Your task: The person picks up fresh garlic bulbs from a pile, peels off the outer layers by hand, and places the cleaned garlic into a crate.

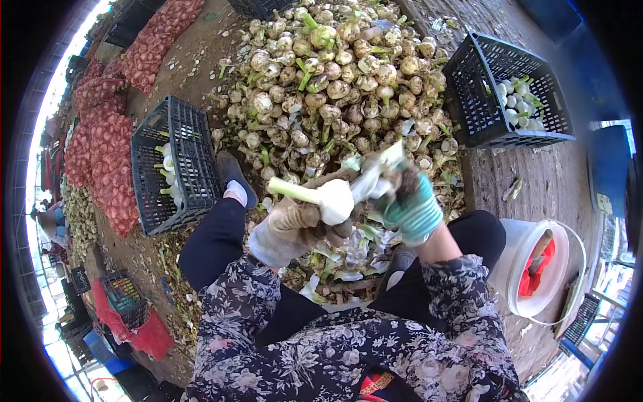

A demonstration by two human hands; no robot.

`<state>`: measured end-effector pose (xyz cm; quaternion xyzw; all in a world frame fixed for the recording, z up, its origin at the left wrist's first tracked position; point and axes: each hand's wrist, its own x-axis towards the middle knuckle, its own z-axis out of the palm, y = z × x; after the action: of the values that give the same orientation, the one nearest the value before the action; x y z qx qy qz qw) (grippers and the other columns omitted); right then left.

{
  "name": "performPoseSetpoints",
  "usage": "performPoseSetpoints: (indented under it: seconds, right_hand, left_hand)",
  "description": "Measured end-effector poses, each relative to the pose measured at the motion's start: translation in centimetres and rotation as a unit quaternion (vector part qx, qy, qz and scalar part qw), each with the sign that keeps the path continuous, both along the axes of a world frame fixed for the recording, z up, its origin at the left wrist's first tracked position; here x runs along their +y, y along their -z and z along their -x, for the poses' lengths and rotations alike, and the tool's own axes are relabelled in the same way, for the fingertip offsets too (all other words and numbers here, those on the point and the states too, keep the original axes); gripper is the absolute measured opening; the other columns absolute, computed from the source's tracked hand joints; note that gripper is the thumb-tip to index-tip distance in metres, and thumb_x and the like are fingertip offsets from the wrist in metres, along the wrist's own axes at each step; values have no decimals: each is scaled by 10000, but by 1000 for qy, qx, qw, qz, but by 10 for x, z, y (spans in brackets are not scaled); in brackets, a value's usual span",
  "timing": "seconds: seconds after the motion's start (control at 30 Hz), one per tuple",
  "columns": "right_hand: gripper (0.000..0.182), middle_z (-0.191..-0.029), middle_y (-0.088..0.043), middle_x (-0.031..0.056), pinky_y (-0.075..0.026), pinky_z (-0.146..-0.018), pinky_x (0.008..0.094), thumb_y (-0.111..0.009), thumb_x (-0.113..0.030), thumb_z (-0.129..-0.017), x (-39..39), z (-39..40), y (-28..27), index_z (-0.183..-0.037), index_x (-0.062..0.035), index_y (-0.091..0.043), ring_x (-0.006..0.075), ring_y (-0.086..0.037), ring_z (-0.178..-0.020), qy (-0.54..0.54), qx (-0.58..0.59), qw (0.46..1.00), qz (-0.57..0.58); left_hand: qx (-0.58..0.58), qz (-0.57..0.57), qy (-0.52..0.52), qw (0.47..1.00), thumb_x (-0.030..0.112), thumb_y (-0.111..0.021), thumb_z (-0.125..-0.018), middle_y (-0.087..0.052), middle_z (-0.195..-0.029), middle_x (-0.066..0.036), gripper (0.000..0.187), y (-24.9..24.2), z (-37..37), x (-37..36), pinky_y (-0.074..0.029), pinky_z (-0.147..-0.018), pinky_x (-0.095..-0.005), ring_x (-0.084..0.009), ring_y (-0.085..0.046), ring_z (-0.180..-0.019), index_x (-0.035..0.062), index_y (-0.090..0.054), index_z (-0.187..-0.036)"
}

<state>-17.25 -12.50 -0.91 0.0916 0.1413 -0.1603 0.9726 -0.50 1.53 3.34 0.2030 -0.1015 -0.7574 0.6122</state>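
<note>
My left hand, in a dirty tan and grey glove, is closed around a white garlic bulb. The bulb's cut green stem points left. Just to the right of it, my right hand wears a green and white striped glove and is blurred by motion. Its fingers are closed on pale garlic skin that stretches from the bulb. Below both hands lie loose peeled skins. Beyond them rises a large heap of unpeeled garlic bulbs, some with green stems.
A black crate at left and another black crate at right hold white bulbs. A white bucket with a red lining and a wooden-handled tool stands by my right knee. Red net sacks lie far left.
</note>
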Motion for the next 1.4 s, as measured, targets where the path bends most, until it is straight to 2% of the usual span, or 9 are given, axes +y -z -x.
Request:
performPoseSetpoints:
  seconds: [0.1,0.2,0.23,0.3,0.43,0.73,0.9,1.17,1.4]
  right_hand:
    - [256,-967,-597,123,-552,-718,286,-575,-111,-814,-34,-1,4,-1048,-12,-546,234,-608,-825,128,181,972,83]
    - [425,-1033,-602,168,-519,-798,339,-595,-62,-740,-6,-3,16,-1155,-29,-508,257,-620,-851,-114,136,424,888]
    - [521,-1093,-579,184,-482,-866,340,-628,-59,-704,22,-11,17,-1207,-58,-496,269,-595,-945,-363,192,392,823]
    - [573,-1144,-557,189,-474,-877,328,-640,-28,-690,39,4,51,-1239,-58,-479,285,-586,-957,-227,194,323,898]
    - [364,-939,-606,51,-481,-681,238,-666,-123,-792,5,-15,6,-1108,-6,-528,100,-547,-777,-88,237,822,511]
    - [237,-878,-631,53,-498,-724,263,-635,-87,-803,-9,-23,-2,-1010,23,-603,126,-593,-788,-74,237,782,571]
    - [253,-843,-597,146,-489,-626,366,-640,-25,-667,41,-26,-20,-918,-31,-610,306,-577,-690,82,302,345,885]
    - [118,-674,-571,127,-458,-575,294,-586,-31,-769,27,-20,-22,-885,-6,-576,183,-548,-609,-127,333,629,691]
    - [104,-707,-577,177,-488,-590,360,-546,13,-755,55,-27,-10,-858,-1,-559,284,-599,-650,-10,298,533,792]
  left_hand:
    - [21,3,-16,1000,134,-728,-718,-581,-1021,-182,757,-12,9,0,-558,-718,-359,-280,-629,-883,29,-312,-1341]
    - [-106,-56,-74,990,81,-715,-711,-551,-1107,-168,694,-20,7,0,-548,-769,-376,-275,-609,-933,48,-368,-1310]
    - [-232,-22,-102,967,38,-698,-708,-537,-1137,-157,681,-2,0,0,-548,-769,-369,-270,-607,-935,47,-374,-1307]
    - [-375,11,-132,918,-73,-669,-669,-505,-1198,-132,697,29,-7,1,-550,-761,-335,-247,-596,-953,39,-388,-1297]
    - [-354,-45,-136,924,-50,-763,-598,-472,-1240,-119,800,25,-10,2,-476,-863,-278,-210,-535,-1037,-8,-373,-1296]
    - [-305,-116,-46,944,-155,-570,-672,-564,-1027,-144,640,3,-11,9,-524,-678,-244,-173,-611,-794,-24,-406,-1277]
    - [-435,-138,-56,888,-186,-534,-662,-565,-1020,-93,683,8,-2,7,-523,-690,-227,-130,-592,-839,17,-405,-1302]
    - [-281,-72,-23,957,-95,-591,-705,-582,-994,-132,703,14,-9,3,-526,-708,-253,-167,-617,-746,-19,-308,-1344]
    - [183,64,-71,978,194,-466,-924,-561,-914,-110,399,37,-9,-14,-482,-609,-187,-143,-568,-721,-51,-423,-1235]
